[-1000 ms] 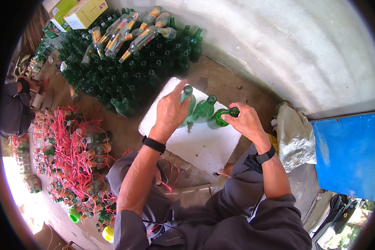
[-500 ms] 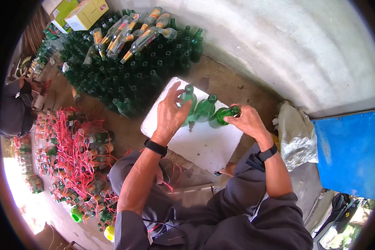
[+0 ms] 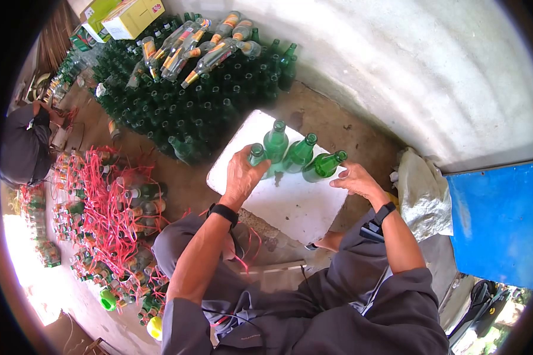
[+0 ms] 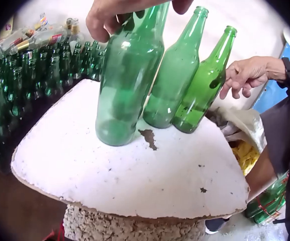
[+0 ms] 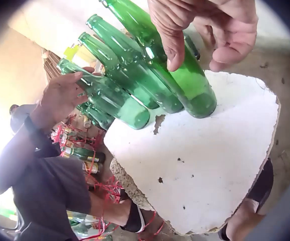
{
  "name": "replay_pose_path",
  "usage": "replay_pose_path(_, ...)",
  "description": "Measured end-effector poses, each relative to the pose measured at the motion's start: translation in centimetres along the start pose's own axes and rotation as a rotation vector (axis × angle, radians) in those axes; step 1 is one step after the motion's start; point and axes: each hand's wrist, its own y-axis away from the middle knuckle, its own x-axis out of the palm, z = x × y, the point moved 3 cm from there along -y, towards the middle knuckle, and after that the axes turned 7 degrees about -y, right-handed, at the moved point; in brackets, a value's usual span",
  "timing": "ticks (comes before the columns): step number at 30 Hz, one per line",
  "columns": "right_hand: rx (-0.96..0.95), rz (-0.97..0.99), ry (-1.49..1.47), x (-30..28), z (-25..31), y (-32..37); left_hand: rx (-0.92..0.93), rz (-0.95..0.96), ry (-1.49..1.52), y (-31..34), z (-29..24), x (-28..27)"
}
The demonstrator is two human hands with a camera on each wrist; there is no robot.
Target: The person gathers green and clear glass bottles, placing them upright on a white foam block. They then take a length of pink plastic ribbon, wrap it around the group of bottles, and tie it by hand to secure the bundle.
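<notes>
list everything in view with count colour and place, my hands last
slab: one, white, before you
bottles on slab: four, green, towards its far side
standing bottles: too many to count, green, beyond slab
lying bottles: several, clear with orange labels, atop those
boxes: two, yellow and green, far left
bundled bottles: many, mixed, left floor
ties: many, red, over bundles
sack: one, whitish, right of slab
panel: one, blue, right
wall: one, whitish, behind
other person: one, dark clothes, far left
left hand: one, gripping leftmost slab bottle
right hand: one, beside rightmost
</notes>
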Motion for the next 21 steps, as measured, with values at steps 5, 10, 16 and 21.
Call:
replay_pose_path(5,0.030,0.057,-0.034,0.3,0.2,-0.3,0.091,-0.086,0.020,-0.6,2.6,2.0)
replay_pose_path(10,0.045,0.102,0.011,0.6,0.3,-0.6,0.116,-0.133,-0.038,-0.4,2.3,2.7)
replay_pose_path(16,-0.012,0.084,0.052,0.6,1.0,-0.6,0.130,-0.164,-0.078,0.0,1.4,3.2)
replay_pose_path(21,0.022,0.091,0.153,0.5,1.2,-0.5,0.070,-0.160,0.024,0.5,1.0,3.5)
